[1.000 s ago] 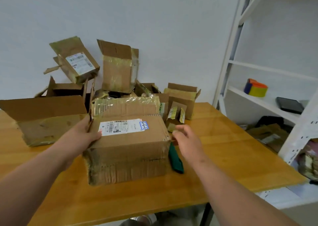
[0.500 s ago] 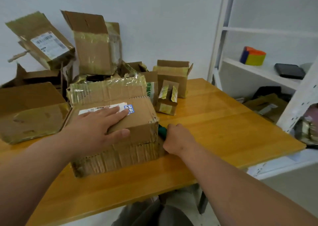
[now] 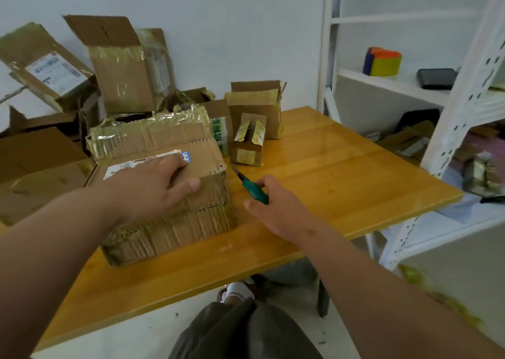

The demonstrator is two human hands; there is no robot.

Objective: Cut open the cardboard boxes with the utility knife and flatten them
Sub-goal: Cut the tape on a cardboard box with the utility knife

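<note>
A worn, taped cardboard box (image 3: pixel 175 222) with a white shipping label sits on the wooden table (image 3: pixel 341 172) in front of me. My left hand (image 3: pixel 153 186) rests flat on its top, fingers spread over the label. My right hand (image 3: pixel 276 208) grips a green utility knife (image 3: pixel 252 188) just right of the box. The blade is out and points up and left toward the box's upper right corner.
Several opened boxes are piled behind and to the left, such as a tall one (image 3: pixel 123 85) and a labelled one (image 3: pixel 46 69). A small box (image 3: pixel 248 142) stands right of the main box. A white metal shelf (image 3: pixel 461 107) rises at the right.
My right hand has lifted the green knife off the table beside the box, and the blade now shows. My left hand stays on the box top.
</note>
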